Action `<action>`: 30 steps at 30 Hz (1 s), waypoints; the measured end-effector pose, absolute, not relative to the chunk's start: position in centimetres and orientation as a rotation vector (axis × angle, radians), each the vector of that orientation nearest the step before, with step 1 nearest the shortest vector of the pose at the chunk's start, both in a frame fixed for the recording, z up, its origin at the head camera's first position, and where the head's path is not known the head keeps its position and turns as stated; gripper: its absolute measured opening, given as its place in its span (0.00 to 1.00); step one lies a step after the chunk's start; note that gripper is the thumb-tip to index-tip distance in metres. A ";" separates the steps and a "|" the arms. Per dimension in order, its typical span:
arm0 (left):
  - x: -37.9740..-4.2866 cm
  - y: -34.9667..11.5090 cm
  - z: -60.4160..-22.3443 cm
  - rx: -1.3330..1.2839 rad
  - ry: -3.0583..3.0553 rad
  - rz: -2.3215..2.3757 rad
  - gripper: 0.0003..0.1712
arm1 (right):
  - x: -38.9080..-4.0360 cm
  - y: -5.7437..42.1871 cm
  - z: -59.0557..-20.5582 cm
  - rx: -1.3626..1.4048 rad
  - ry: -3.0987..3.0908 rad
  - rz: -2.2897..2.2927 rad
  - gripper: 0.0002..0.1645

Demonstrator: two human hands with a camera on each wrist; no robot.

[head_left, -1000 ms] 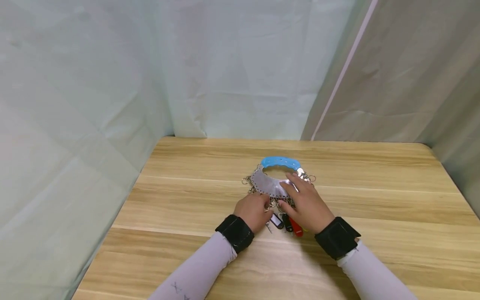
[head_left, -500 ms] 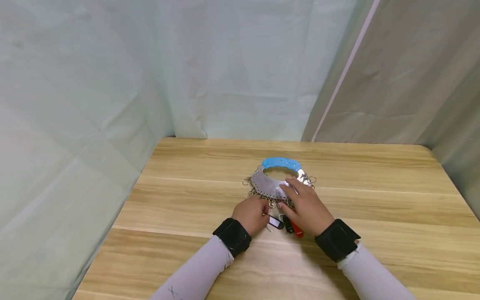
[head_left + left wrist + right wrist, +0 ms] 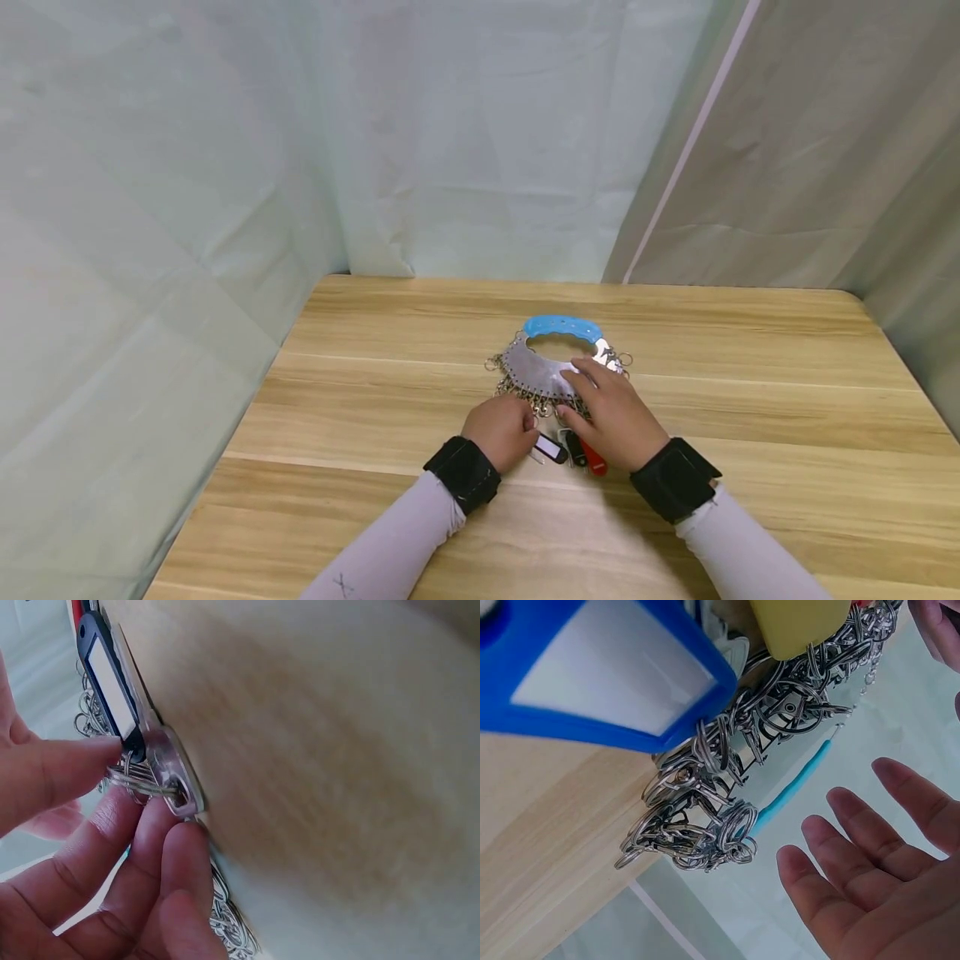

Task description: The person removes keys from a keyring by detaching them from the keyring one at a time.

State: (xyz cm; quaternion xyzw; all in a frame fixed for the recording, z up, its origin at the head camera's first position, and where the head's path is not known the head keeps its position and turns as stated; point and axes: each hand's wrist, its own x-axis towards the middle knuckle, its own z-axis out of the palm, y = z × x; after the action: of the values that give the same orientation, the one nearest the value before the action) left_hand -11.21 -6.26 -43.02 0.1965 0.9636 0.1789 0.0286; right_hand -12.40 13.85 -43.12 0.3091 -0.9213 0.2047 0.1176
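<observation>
Wood-grain surface [image 3: 375, 375], pale curtain [image 3: 487, 142] behind and along the left, darker grey curtain [image 3: 787, 150] with a light strip [image 3: 690, 142] on the right. Metal key holder [image 3: 528, 365] lies flat on the surface, a bit right of centre in head view, blue handle [image 3: 562, 326] at its far side. Crescent plate, holes along the curved edge, lots of linked rings [image 3: 712, 802] hanging off it.

Left hand [image 3: 501, 429] at the near edge, fingers curled, pinching a split ring [image 3: 139, 782]. On that ring: flat silver key [image 3: 169, 754] and dark tag [image 3: 111, 686] with white label, tag pointing up past the fingers in left wrist view.

Right hand [image 3: 618, 412] over the near right part of the holder, fingers extended and slightly spread, grasping nothing. Can't tell if they touch the plate. Red tag [image 3: 595, 460] and small black tag [image 3: 576, 448] just beside it on the near side. Right wrist view: blue tag [image 3: 622, 671] with white label up close, yellow tag [image 3: 802, 626] beyond it, both near the rings. Black bands on both wrists, light sleeves.
</observation>
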 end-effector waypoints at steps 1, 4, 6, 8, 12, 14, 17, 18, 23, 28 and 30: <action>-11.2 -6.3 -43.0 0.606 2.973 0.552 0.15 | -12.4 13.9 -43.1 0.904 -2.697 0.600 0.29; -11.2 -6.3 -43.0 0.609 2.964 0.542 0.15 | -12.4 13.8 -43.2 0.906 -2.699 0.605 0.29; -11.3 -6.3 -43.0 0.618 2.960 0.536 0.15 | -12.3 13.8 -43.3 0.909 -2.703 0.602 0.29; -11.4 -6.4 -43.1 0.627 2.956 0.537 0.14 | -12.3 13.8 -43.3 0.915 -2.707 0.591 0.29; -11.6 -6.6 -43.2 0.642 2.945 0.564 0.12 | -12.2 13.8 -43.4 0.931 -2.706 0.577 0.28; -11.8 -6.7 -43.2 0.636 2.936 0.585 0.11 | -12.1 13.7 -43.3 0.937 -2.703 0.578 0.27; -12.0 -6.8 -43.2 0.618 2.923 0.631 0.10 | -12.1 13.6 -43.3 0.935 -2.699 0.589 0.26; -12.0 -6.9 -43.2 0.613 2.920 0.647 0.09 | -12.1 13.5 -43.3 0.936 -2.699 0.593 0.26; -12.2 -7.0 -43.4 0.616 2.928 0.705 0.07 | -12.0 13.2 -43.4 0.971 -2.692 0.608 0.25; -12.3 -7.2 -43.2 0.608 2.912 0.729 0.06 | -11.9 12.9 -43.5 1.009 -2.666 0.631 0.22; -12.3 -7.2 -43.1 0.609 2.907 0.735 0.06 | -12.0 12.9 -43.6 1.023 -2.648 0.633 0.20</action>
State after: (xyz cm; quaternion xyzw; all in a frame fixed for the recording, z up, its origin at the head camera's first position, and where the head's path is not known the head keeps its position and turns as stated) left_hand -12.28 -7.24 -43.12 0.1988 0.9494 0.2399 0.0409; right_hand -11.97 12.92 -43.63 0.3495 -0.9042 0.2162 0.1162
